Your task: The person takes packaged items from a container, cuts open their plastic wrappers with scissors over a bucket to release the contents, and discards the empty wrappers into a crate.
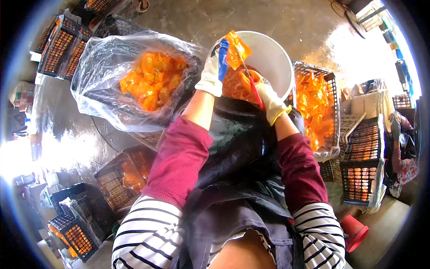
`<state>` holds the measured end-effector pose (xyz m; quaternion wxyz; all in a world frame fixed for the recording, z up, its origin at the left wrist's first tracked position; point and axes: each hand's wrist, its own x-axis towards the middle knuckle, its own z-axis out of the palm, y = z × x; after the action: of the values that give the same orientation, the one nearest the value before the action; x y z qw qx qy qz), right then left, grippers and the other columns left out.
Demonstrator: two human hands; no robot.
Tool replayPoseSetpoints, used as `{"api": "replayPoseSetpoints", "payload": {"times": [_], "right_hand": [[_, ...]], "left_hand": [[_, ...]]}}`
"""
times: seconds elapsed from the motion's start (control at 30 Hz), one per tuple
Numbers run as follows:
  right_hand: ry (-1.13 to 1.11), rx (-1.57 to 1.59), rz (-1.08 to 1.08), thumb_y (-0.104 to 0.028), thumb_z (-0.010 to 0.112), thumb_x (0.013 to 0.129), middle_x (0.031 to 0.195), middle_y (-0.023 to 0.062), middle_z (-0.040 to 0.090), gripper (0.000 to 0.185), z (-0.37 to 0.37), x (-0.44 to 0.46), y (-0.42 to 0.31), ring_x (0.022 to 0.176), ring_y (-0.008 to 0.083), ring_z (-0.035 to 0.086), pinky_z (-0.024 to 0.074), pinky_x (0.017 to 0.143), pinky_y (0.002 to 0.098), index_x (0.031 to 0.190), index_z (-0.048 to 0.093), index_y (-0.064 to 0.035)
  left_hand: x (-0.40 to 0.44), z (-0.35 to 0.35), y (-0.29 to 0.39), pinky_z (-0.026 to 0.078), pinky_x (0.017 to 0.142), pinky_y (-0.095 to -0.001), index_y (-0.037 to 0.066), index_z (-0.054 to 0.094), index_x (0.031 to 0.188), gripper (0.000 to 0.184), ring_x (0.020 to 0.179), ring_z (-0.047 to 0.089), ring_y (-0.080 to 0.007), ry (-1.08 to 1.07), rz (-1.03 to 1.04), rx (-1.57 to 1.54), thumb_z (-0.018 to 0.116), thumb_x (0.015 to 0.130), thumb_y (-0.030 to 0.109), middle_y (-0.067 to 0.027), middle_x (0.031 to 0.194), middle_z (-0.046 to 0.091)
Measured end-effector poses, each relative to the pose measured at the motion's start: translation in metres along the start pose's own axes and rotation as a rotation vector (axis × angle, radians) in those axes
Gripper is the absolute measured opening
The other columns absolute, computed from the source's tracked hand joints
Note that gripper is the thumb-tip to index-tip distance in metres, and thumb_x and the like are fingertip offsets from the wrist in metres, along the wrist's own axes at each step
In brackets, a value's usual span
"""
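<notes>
My left hand (215,67), in a white glove with blue coating, grips an orange plastic packet (238,50) above a white bucket (271,51). My right hand (266,96), gloved in white with orange-coated fingers, is closed around a red-handled tool with a thin metal blade (256,93). The blade's tip meets the packet's lower part; whether it is a knife or scissors I cannot tell. Wet-looking orange-red contents (237,87) lie inside the bucket, partly hidden by my hands.
Left of the bucket, a crate lined with clear plastic (96,76) holds many orange packets (154,80). A dark crate (332,85) of orange packets stands close on the right. More crates (362,157) and a red container (355,233) are further right. Another crate (112,179) sits lower left.
</notes>
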<state>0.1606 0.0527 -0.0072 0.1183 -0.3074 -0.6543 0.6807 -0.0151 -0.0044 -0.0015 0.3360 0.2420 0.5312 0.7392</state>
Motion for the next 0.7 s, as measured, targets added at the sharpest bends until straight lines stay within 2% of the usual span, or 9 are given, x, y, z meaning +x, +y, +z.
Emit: {"api": "replayPoseSetpoints", "payload": {"times": [0.13,0.17,0.27,0.3,0.33,0.47,0.6,0.67,0.7], "right_hand": [[0.052,-0.032,0.035,-0.03,0.065,0.089,0.085,0.0017,0.064,0.037,0.002,-0.011,-0.018,0.08,0.0106,0.059,0.0475,0.071,0.0243,0.117,0.058,-0.0065],[0.063,-0.015,0.063,-0.031,0.065,0.089,0.084,0.0018,0.064,0.037,0.002,-0.011,-0.018,0.079,0.0105,0.059,0.0474,0.07,0.024,0.116,0.058,-0.0062],[0.091,-0.021,0.134,-0.033,0.065,0.089,0.086,0.0032,0.064,0.037,0.001,-0.015,-0.028,0.079,0.0128,0.059,0.0476,0.072,0.0254,0.112,0.059,-0.0048],[0.097,-0.007,0.061,-0.034,0.064,0.088,0.087,0.0039,0.064,0.038,0.001,-0.013,-0.024,0.078,0.0138,0.059,0.0477,0.072,0.0259,0.112,0.059,-0.0048],[0.104,0.006,-0.009,-0.035,0.064,0.088,0.088,0.0045,0.065,0.039,0.003,-0.01,-0.021,0.077,0.0148,0.059,0.0478,0.072,0.0263,0.111,0.059,-0.0048],[0.141,-0.111,-0.072,-0.037,0.064,0.088,0.094,0.0069,0.065,0.041,0.006,-0.01,-0.021,0.081,0.0162,0.06,0.0478,0.075,0.0275,0.113,0.058,-0.0056],[0.067,-0.061,0.061,-0.033,0.064,0.088,0.1,0.008,0.064,0.041,0.004,-0.022,-0.041,0.093,0.0159,0.059,0.047,0.081,0.0274,0.118,0.056,-0.0058],[0.037,0.009,0.213,-0.031,0.064,0.089,0.103,0.0091,0.063,0.041,0.009,-0.029,-0.057,0.099,0.0157,0.058,0.0466,0.084,0.0277,0.119,0.055,-0.0053],[0.046,-0.018,0.065,-0.03,0.064,0.089,0.101,0.009,0.064,0.04,0.008,-0.019,-0.038,0.096,0.0154,0.06,0.0479,0.081,0.0273,0.119,0.055,-0.0053]], "left_hand": [[-0.013,0.014,0.019,0.044,0.091,-0.0278,0.001,0.054,0.123,0.049,0.104,0.055,-0.0182,0.095,-0.084,-0.16,0.052,0.094,0.04,-0.009,0.115,0.06],[-0.017,0.015,0.029,0.044,0.091,-0.0276,0.001,0.054,0.124,0.046,0.105,0.056,-0.0191,0.065,-0.221,-0.338,0.058,0.092,0.035,-0.0086,0.116,0.06],[-0.019,0.011,0.018,0.045,0.091,-0.0275,0.001,0.053,0.125,0.047,0.105,0.057,-0.0191,-0.087,-0.033,-0.057,0.066,0.087,0.027,-0.0082,0.117,0.06],[-0.016,0.009,0.003,0.046,0.09,-0.0271,0.001,0.053,0.125,0.05,0.104,0.058,-0.0185,-0.044,-0.087,0.05,0.07,0.082,0.02,-0.0081,0.116,0.06],[-0.022,0.011,0.004,0.046,0.09,-0.0266,0.0,0.052,0.125,0.05,0.104,0.059,-0.0187,-0.001,-0.052,0.274,0.068,0.083,0.02,-0.0096,0.114,0.061],[-0.022,0.011,0.008,0.051,0.08,-0.0257,-0.003,0.054,0.12,0.042,0.094,0.064,-0.0197,-0.063,-0.192,0.136,0.063,0.086,0.02,-0.0119,0.105,0.064],[-0.025,0.014,0.01,0.056,0.066,-0.0253,-0.005,0.057,0.112,0.034,0.073,0.067,-0.0196,-0.026,-0.248,-0.179,0.061,0.087,0.018,-0.0123,0.091,0.066],[-0.023,0.011,0.01,0.058,0.069,-0.0304,0.0,0.053,0.119,0.034,0.077,0.067,-0.022,-0.021,-0.301,-0.216,0.058,0.087,0.01,-0.0136,0.098,0.064],[-0.021,0.011,0.01,0.059,0.07,-0.0329,0.002,0.051,0.122,0.036,0.078,0.067,-0.0233,-0.02,-0.327,-0.233,0.057,0.087,0.007,-0.0143,0.101,0.063]]}}
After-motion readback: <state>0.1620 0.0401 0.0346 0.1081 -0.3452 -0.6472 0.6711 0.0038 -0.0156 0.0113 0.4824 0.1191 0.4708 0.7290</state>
